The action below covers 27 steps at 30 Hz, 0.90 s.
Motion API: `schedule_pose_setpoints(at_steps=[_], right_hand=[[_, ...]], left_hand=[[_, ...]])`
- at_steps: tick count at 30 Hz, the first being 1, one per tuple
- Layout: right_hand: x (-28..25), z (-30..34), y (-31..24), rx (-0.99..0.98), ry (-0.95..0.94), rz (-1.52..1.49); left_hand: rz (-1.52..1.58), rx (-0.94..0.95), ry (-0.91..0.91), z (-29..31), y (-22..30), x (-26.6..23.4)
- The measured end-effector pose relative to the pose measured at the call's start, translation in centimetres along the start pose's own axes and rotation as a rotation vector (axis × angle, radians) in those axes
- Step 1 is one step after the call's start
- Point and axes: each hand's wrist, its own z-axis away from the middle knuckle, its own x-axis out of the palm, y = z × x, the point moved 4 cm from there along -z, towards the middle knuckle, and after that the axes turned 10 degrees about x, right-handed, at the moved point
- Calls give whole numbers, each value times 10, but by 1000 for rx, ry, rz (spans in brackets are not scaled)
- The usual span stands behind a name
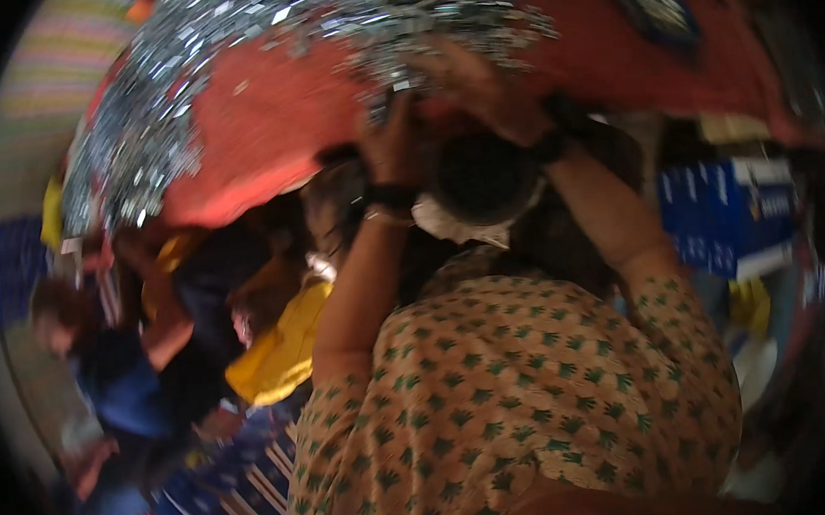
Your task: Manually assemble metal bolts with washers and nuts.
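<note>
Many small, flat, shiny silver pieces (452, 1) lie spread in a thick heap over a red surface (278, 114). My left hand (391, 142) is at the near edge of this surface, its fingers closed around something small and dark with a bluish glint, blurred. To its right, my right hand (482, 85) reaches over the red surface, fingers stretched toward the near side of the heap. Motion smears its fingertips, and I see nothing held in them. Both wrists wear dark bands. Below and between my hands is a round black object (485, 178).
A person in a dark blue top (129, 373) sits at the left, hands by the heap's end. Yellow cloth (285, 352) lies beside my left arm. A blue and white box (727, 216) stands at the right. A dark-edged object (655, 1) lies on the red surface, far right.
</note>
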Motion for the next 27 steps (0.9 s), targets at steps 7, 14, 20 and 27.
schedule_pose_setpoints(at_steps=[7,14,20,27], right_hand=[[-103,16,-27,-110,640,342],[-134,23,-47,36,828,613],[-128,-18,-2,-275,766,1315],[-135,-41,22,-107,729,1630]], left_hand=[[-251,58,-292,26,-7,-3],[-249,-20,-275,24,-6,5],[11,-405,-199,20,-13,7],[-21,-369,-361,15,-10,5]])
